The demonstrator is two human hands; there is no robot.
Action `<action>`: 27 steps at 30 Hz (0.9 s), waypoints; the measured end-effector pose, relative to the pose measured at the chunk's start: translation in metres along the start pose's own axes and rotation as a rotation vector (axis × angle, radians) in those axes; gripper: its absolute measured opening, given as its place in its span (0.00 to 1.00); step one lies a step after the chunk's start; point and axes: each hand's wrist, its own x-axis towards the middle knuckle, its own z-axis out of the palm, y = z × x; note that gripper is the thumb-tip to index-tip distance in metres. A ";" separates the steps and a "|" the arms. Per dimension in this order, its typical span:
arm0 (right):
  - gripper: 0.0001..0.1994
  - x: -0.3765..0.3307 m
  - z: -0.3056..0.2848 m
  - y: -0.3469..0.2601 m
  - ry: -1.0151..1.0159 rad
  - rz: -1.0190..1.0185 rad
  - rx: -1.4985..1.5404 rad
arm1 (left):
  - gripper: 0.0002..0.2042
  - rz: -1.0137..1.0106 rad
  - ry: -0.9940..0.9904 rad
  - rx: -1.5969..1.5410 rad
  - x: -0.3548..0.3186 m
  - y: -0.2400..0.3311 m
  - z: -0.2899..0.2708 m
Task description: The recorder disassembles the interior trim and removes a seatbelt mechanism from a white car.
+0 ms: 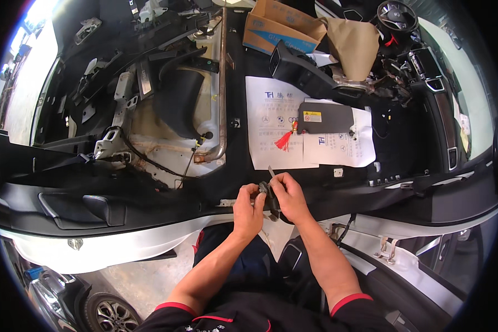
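Note:
My left hand (248, 211) and my right hand (289, 198) meet just above the door sill, close in front of me. Fingers and thumb of the left are closed on a small dark part (263, 188), whose kind I cannot make out. Pinched in the right is a thin, flat metal blade (271, 171), its tip pointing away from me. Between the hands, a larger black piece (272, 203) hangs below the fingers, partly hidden. Beyond them, printed white sheets (271, 155) lie on the car floor. A dark sun visor (332, 119) with a yellow label and a red tassel (283, 140) rests on the sheets.
A cardboard box (286, 27), a brown paper bag (355, 47) and a black console piece (301, 69) stand behind the sheets. Loose trim (177, 102) and a rusty metal rail (222, 99) lie left. The steering wheel (397, 15) is far right. An open door (382, 276) is near right.

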 end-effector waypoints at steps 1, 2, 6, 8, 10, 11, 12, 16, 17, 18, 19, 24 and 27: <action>0.10 -0.002 0.001 -0.004 0.002 -0.008 -0.020 | 0.14 -0.017 -0.012 -0.108 0.000 0.003 -0.001; 0.11 -0.004 0.002 -0.007 0.004 -0.016 -0.039 | 0.15 -0.070 -0.032 -0.205 0.001 0.006 -0.002; 0.11 -0.006 -0.001 -0.023 -0.073 0.000 0.006 | 0.20 0.034 -0.070 -0.240 0.005 0.015 -0.012; 0.11 -0.002 -0.006 -0.034 -0.095 -0.035 -0.038 | 0.24 0.201 -0.115 -0.034 0.009 0.018 -0.017; 0.11 0.003 -0.010 -0.046 -0.197 -0.005 -0.096 | 0.24 0.195 -0.157 -0.054 0.010 0.022 -0.021; 0.10 0.005 -0.012 -0.052 -0.228 -0.052 -0.141 | 0.23 0.169 -0.136 -0.078 0.010 0.024 -0.022; 0.10 0.006 -0.012 -0.057 -0.229 -0.054 -0.146 | 0.22 0.133 -0.146 -0.095 0.010 0.026 -0.021; 0.10 0.008 -0.010 -0.075 -0.214 -0.306 -0.658 | 0.21 0.114 -0.107 -0.132 0.008 0.028 -0.017; 0.10 0.009 -0.011 -0.079 -0.206 -0.379 -0.731 | 0.20 0.110 -0.110 -0.157 0.009 0.027 -0.016; 0.10 0.010 -0.013 -0.083 -0.232 -0.354 -0.744 | 0.20 0.099 -0.100 -0.186 0.011 0.025 -0.015; 0.10 0.014 -0.016 -0.086 -0.216 -0.328 -0.741 | 0.20 0.106 -0.112 -0.190 0.014 0.022 -0.015; 0.12 0.037 -0.050 -0.096 -0.172 0.073 -0.348 | 0.19 -0.157 -0.071 -0.374 0.030 0.006 -0.023; 0.14 0.042 -0.058 -0.083 -0.196 0.085 -0.148 | 0.20 -0.080 -0.176 -0.440 0.036 0.004 -0.022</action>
